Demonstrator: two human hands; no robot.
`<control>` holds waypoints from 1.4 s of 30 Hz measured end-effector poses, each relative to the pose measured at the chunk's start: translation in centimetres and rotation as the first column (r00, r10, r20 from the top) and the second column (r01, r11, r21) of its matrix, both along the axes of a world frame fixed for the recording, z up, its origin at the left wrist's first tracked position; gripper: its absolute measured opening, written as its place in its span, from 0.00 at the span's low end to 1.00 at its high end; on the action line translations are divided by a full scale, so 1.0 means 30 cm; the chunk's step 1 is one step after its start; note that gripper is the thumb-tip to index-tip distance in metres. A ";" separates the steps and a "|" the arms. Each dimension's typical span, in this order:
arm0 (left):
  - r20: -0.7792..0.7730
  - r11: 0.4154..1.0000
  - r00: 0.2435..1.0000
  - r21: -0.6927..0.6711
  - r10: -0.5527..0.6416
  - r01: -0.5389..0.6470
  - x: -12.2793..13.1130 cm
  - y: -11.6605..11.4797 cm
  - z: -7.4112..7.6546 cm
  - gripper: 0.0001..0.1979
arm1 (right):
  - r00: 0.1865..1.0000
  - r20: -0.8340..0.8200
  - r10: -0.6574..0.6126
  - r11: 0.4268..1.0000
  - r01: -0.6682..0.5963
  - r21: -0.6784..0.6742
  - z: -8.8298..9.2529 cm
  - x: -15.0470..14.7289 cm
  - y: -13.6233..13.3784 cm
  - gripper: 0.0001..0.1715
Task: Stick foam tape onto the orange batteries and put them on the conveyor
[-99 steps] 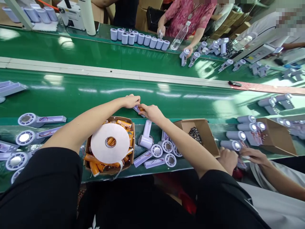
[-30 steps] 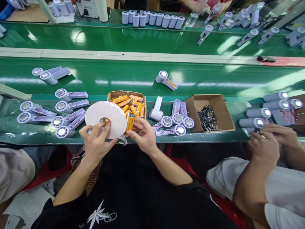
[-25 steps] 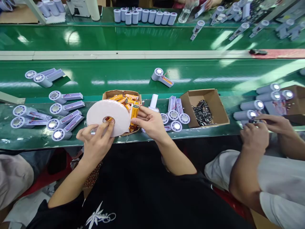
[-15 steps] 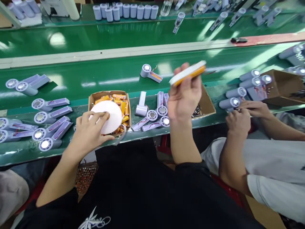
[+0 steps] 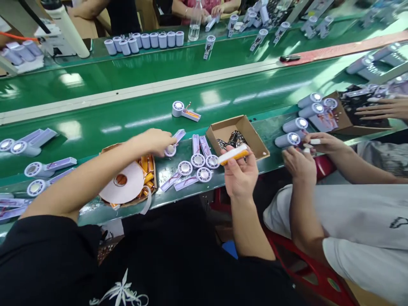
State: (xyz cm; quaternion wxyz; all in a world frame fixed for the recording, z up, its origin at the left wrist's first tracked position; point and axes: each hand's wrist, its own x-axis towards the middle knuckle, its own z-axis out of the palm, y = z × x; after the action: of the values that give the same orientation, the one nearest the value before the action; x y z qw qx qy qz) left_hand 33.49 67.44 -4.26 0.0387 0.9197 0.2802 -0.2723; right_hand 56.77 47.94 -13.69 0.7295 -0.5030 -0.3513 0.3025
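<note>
My right hand [image 5: 241, 175] grips an orange battery [image 5: 244, 152] with a white foam strip [image 5: 235, 154] along its top, held above the bench edge. My left hand [image 5: 159, 142] reaches across the box and closes its fingers on a lavender handheld fan housing [image 5: 171, 150]; its fingertips are partly hidden. Beneath my left forearm, a roll of white tape [image 5: 127, 187] lies on a cardboard box of orange batteries [image 5: 148, 165]. Several more fan housings [image 5: 198, 160] lie between my hands, their handles hollow and lavender.
Behind my right hand stands a cardboard box [image 5: 255, 134] with dark small parts. A green conveyor [image 5: 134, 106] runs beyond the bench, carrying a fan with an orange battery [image 5: 191, 114]. At right, a co-worker's hands [image 5: 299, 163] handle parts beside more fans.
My left hand has left the tape roll and moved right to a fan housing. My right hand has lowered the battery and turned it. The camera view has shifted.
</note>
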 end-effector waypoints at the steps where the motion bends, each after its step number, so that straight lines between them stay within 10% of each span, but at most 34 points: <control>1: 0.053 1.000 0.999 -0.003 0.013 -0.013 -0.058 0.066 0.009 0.30 | 0.999 0.033 -0.016 1.000 0.016 -0.004 -0.001 0.026 -0.008 0.38; 7: 0.109 0.999 0.994 -0.011 0.031 -0.030 -0.289 0.383 -0.073 0.34 | 0.964 0.133 0.231 0.973 -0.227 -0.044 0.076 0.002 0.199 0.33; 12: 0.190 0.994 0.978 -0.091 0.084 -0.067 -0.271 0.407 -0.182 0.43 | 0.822 0.290 0.490 0.872 -0.461 -0.167 0.117 -0.121 0.555 0.32; 17: 0.273 0.999 0.961 0.011 -0.038 0.036 -0.238 0.396 -0.245 0.22 | 0.673 0.422 0.608 0.793 -0.545 -0.273 0.070 -0.166 0.774 0.33; 32: 0.397 0.977 0.900 -0.176 0.180 -0.118 -0.135 0.424 -0.301 0.15 | 0.537 0.573 0.619 0.775 -0.534 -0.337 -0.079 -0.123 0.787 0.26; 42: 0.441 0.927 0.816 -0.206 0.374 -0.313 -0.080 0.419 -0.339 0.18 | -0.349 0.678 0.647 0.716 -0.027 -0.697 0.048 -0.259 0.767 0.28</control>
State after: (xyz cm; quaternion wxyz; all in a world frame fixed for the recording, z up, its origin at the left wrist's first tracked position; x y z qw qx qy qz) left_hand 31.09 80.01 -14.43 0.2112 0.8879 0.4063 -0.0451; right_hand 48.99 70.95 -12.25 -0.0765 -0.5353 -0.8372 0.0823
